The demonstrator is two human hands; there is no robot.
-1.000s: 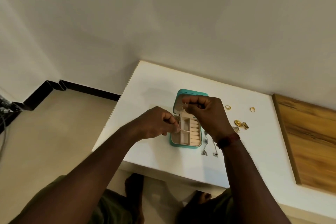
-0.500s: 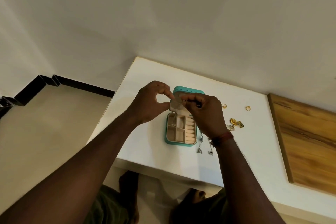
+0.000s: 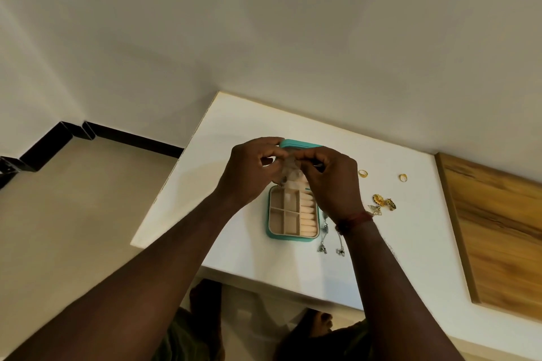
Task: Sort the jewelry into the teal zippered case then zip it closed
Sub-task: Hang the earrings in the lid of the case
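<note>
On the white bench [image 3: 249, 255], two silver drop earrings [image 3: 322, 248] are seen just beside the near right corner of the teal case [image 3: 272, 233], which lies open. Over its far end, a small pale piece [image 3: 291, 166], perhaps a pouch, is pinched by the fingers of the left hand [image 3: 252, 170] and right hand [image 3: 330, 184]. Farther right, gold pieces [image 3: 384, 202] and two gold rings [image 3: 363, 173] are spotted on the bench.
</note>
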